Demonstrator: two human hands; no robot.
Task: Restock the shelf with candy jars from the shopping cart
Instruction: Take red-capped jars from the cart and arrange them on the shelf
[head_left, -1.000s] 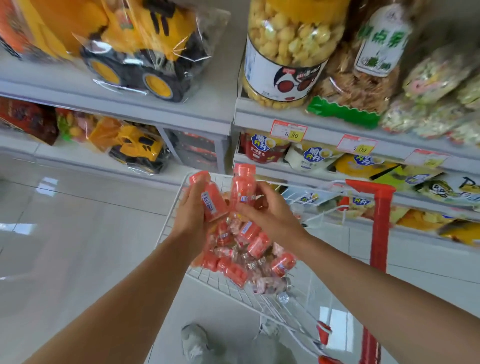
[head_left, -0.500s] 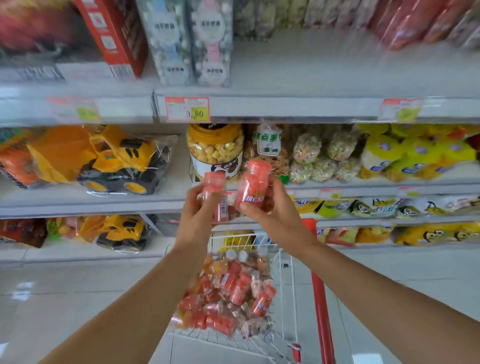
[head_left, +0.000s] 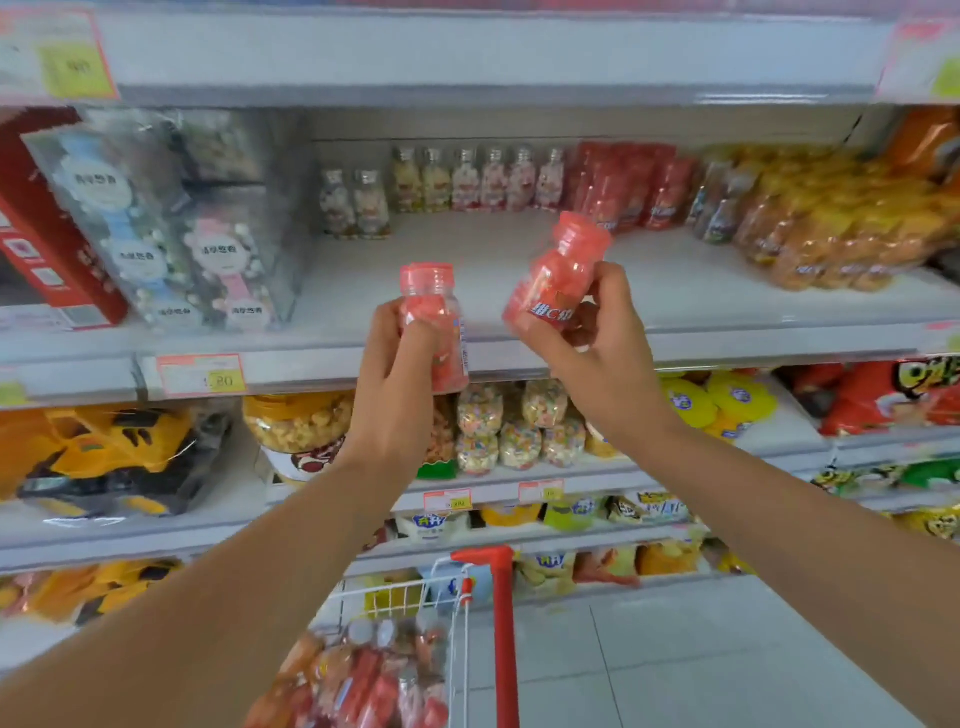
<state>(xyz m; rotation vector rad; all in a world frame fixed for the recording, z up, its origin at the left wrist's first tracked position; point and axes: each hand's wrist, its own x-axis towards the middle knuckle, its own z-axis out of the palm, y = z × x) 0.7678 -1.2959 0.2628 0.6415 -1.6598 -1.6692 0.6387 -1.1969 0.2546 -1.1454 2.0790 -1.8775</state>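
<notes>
The left hand (head_left: 395, 387) gripped a red jar (head_left: 435, 312) upright, fingers curled round its body; the right hand (head_left: 602, 345) pinched a second jar (head_left: 558, 275) between thumb and fingers, cap tilted up to the right; both jars hung apart from each other, in front of the shelf (head_left: 519, 260) near its front edge; small bottles (head_left: 467, 179) stood in a row at the shelf's back; below, the cart (head_left: 395, 590) held a blurred heap of jars (head_left: 374, 680).
</notes>
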